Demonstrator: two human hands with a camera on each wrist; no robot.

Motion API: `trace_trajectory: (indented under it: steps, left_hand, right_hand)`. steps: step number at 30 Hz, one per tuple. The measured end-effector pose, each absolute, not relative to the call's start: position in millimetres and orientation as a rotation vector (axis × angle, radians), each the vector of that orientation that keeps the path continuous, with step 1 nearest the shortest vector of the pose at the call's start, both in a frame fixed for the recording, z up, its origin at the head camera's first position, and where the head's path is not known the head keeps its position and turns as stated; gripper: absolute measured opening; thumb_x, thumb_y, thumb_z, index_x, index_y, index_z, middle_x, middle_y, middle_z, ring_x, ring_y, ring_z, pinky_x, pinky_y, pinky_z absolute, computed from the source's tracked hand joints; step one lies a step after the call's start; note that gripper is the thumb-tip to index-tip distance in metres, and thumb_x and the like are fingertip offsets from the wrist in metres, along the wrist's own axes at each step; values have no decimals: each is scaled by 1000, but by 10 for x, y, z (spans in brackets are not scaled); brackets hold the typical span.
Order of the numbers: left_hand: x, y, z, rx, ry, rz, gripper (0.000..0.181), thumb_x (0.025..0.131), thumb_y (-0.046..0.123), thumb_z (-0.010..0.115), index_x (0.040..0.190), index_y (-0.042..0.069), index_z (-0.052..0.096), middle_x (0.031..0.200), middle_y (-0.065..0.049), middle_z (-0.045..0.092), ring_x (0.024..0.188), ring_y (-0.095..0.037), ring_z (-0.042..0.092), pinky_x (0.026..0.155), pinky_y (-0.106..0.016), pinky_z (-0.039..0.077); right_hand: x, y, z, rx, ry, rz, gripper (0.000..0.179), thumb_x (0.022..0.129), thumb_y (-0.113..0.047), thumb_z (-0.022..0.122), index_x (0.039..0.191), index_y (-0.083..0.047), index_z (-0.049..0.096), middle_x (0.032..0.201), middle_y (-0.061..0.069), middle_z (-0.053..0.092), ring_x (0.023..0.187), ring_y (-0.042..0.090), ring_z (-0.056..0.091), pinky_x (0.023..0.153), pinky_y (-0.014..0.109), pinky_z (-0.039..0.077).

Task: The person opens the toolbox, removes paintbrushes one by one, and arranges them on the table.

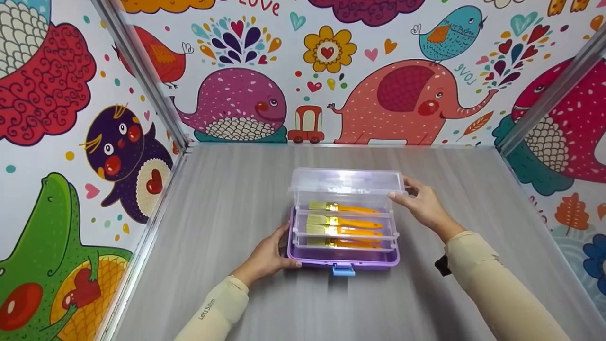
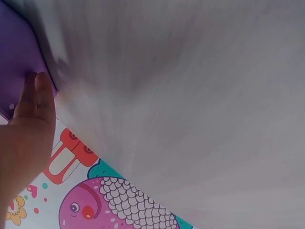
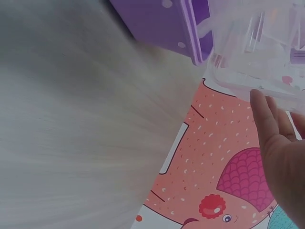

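A purple storage box with a blue latch stands on the table, its clear lid raised. Clear stepped trays are spread above the base. Several paintbrushes with orange handles and pale bristles lie in them, bristles to the left. My left hand holds the box at its front left corner, thumb near the front rim; the left wrist view shows its fingers along the purple wall. With thumb and fingers, my right hand grips the lid's right edge; its fingertips touch clear plastic in the right wrist view.
The box rests on a grey wood-grain table. Printed cartoon panels enclose it at the back and sides, with metal frame bars at the corners.
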State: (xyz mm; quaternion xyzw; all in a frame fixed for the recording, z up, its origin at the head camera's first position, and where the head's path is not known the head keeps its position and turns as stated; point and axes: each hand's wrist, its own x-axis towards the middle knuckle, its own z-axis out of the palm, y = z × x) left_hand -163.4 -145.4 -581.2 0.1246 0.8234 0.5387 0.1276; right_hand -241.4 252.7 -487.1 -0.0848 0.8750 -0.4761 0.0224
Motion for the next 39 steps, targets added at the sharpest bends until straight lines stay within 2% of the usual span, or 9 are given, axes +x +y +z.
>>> trace_trajectory:
  steps: [6, 8, 12, 18, 25, 31, 39]
  left_hand:
    - [-1629, -1458, -5809, 367, 2371, 1584, 114, 67, 13, 93, 157, 0, 22, 153, -26, 36, 126, -38, 53, 106, -46, 42]
    - [-1623, -1457, -5803, 365, 2369, 1582, 114, 68, 13, 93, 157, 1, 23, 153, -26, 36, 126, -38, 54, 104, -45, 44]
    - [-1618, -1456, -5804, 360, 2356, 1594, 114, 68, 13, 93, 157, 0, 22, 152, -26, 37, 125, -38, 54, 103, -44, 45]
    - [-1622, -1458, -5818, 375, 2342, 1623, 113, 68, 12, 92, 156, -1, 22, 152, -25, 37, 127, -38, 52, 105, -44, 43]
    - [-1623, -1460, -5834, 387, 2347, 1646, 114, 68, 12, 92, 155, -3, 22, 152, -26, 36, 128, -38, 51, 108, -45, 39]
    - [-1615, -1463, -5821, 366, 2404, 1573, 115, 67, 19, 93, 156, -1, 23, 152, -21, 40, 129, -34, 52, 112, -43, 34]
    - [-1617, -1459, -5824, 395, 2337, 1642, 113, 68, 13, 92, 156, -2, 22, 152, -23, 39, 129, -33, 51, 109, -39, 38]
  right_hand:
    - [-2486, 2503, -4852, -299, 2551, -1642, 66, 96, -32, 66, 148, 1, 43, 133, 21, 56, 116, 34, 58, 95, 37, 52]
    - [-2513, 2499, -4853, -292, 2519, -1669, 66, 98, -33, 64, 148, 2, 41, 136, 23, 54, 118, 36, 58, 95, 37, 51]
    - [-2550, 2503, -4852, -245, 2495, -1677, 69, 100, -39, 59, 150, 4, 38, 144, 25, 48, 124, 39, 54, 98, 41, 49]
    - [-2600, 2523, -4846, -177, 2435, -1709, 71, 102, -47, 51, 149, 4, 39, 143, 25, 48, 126, 40, 52, 101, 44, 46]
    - [-2639, 2510, -4860, -132, 2332, -1808, 70, 104, -49, 44, 149, 5, 39, 147, 27, 43, 130, 41, 47, 106, 47, 41]
    - [-2686, 2521, -4888, -58, 2282, -1825, 80, 102, -58, 38, 151, 4, 34, 151, 24, 37, 133, 40, 43, 107, 44, 39]
    - [-2785, 2533, -4980, -35, 2187, -1879, 87, 100, -64, 31, 152, 5, 31, 155, 24, 32, 137, 40, 39, 109, 43, 37]
